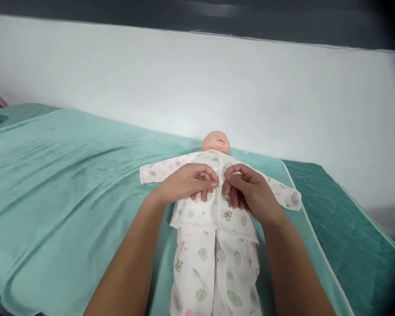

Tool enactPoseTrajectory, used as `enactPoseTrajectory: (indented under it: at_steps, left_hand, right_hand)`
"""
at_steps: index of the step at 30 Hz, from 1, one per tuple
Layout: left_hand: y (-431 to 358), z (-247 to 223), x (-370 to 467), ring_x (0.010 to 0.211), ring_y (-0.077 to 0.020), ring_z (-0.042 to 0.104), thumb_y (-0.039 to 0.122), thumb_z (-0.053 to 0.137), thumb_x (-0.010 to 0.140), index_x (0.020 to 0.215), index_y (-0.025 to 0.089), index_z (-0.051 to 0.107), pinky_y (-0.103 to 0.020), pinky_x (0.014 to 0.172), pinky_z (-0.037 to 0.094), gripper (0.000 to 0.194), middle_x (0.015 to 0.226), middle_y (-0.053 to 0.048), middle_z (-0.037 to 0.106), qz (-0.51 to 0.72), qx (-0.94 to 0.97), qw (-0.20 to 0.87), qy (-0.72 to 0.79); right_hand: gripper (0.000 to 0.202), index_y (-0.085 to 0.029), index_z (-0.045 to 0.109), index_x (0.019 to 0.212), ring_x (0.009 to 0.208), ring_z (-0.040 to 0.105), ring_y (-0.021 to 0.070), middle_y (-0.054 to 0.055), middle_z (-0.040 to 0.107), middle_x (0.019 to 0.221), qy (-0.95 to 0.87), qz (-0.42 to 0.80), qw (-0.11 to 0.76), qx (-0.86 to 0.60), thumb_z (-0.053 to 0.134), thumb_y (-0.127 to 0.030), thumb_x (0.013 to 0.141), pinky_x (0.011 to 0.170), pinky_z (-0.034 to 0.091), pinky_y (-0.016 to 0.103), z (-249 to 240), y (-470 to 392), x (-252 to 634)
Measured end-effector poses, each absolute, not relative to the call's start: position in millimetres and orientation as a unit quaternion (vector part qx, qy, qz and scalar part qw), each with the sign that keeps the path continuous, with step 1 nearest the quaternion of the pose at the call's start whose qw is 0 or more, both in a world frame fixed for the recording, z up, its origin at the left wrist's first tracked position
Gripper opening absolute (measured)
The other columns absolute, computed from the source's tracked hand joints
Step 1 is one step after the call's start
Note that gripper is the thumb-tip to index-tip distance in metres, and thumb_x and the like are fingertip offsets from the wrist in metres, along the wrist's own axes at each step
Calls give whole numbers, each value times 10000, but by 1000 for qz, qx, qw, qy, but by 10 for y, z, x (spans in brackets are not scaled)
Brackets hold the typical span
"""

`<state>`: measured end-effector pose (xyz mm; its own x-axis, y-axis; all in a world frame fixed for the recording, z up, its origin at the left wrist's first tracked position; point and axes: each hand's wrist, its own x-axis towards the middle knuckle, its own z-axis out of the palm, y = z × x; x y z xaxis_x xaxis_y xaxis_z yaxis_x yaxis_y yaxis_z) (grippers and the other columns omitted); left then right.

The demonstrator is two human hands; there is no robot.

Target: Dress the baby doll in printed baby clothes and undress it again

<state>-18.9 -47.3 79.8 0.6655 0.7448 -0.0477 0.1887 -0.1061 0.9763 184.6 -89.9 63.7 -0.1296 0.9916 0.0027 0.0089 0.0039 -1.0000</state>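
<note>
A baby doll [216, 141] lies on its back, its head toward the wall. It wears a white baby shirt [197, 215] printed with small green animals, long sleeves spread to both sides, and matching trousers [197, 272]. At the shirt's front seam, on the chest, my left hand [195, 181] pinches the fabric between thumb and forefinger. Just across the seam my right hand [245, 186] is also closed in a pinch on the shirt's front. The fingertips of both hands are close together but apart. Any fastener between them is too small to make out.
A light green blanket [69, 175] with soft folds lies under the doll. To the right, a darker green quilted cover [345, 219] shows beyond the blanket's edge. A white wall [151, 83] rises behind, with a dark band [184, 17] above.
</note>
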Motion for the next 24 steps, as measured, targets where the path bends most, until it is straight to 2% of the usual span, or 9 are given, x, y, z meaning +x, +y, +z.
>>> enactPoseTrajectory:
  at_steps: [5,11,19,24]
  left_hand:
    - [-493,817,-198,488,-83,545,354,601,872,901,189,667,-202,447,413,180,633,24,615,230,710,556,366]
    - [-501,795,-184,496,-82,560,398,623,849,845,195,662,-195,412,310,207,672,21,624,230,735,527,359]
    - [-499,794,-177,513,-81,555,390,623,844,830,191,645,-207,476,383,200,687,25,602,231,736,530,353]
    - [-505,813,-171,524,-90,558,370,639,827,800,189,632,-203,475,369,183,639,31,571,230,733,530,358]
  right_hand:
    - [206,-231,555,904,388,529,97,-24,675,678,-527,445,499,-525,624,-424,878,360,368,196,665,-923,1799]
    - [204,-231,576,899,362,462,74,-35,667,628,-535,397,488,-564,612,-431,881,359,322,185,659,-943,1742]
    - [139,-232,596,893,385,425,60,-66,650,598,-609,278,472,-574,577,-369,910,430,348,193,639,-971,1670]
    - [68,-238,591,918,433,468,74,-78,637,587,-635,201,493,-560,575,-304,910,499,385,207,615,-986,1626]
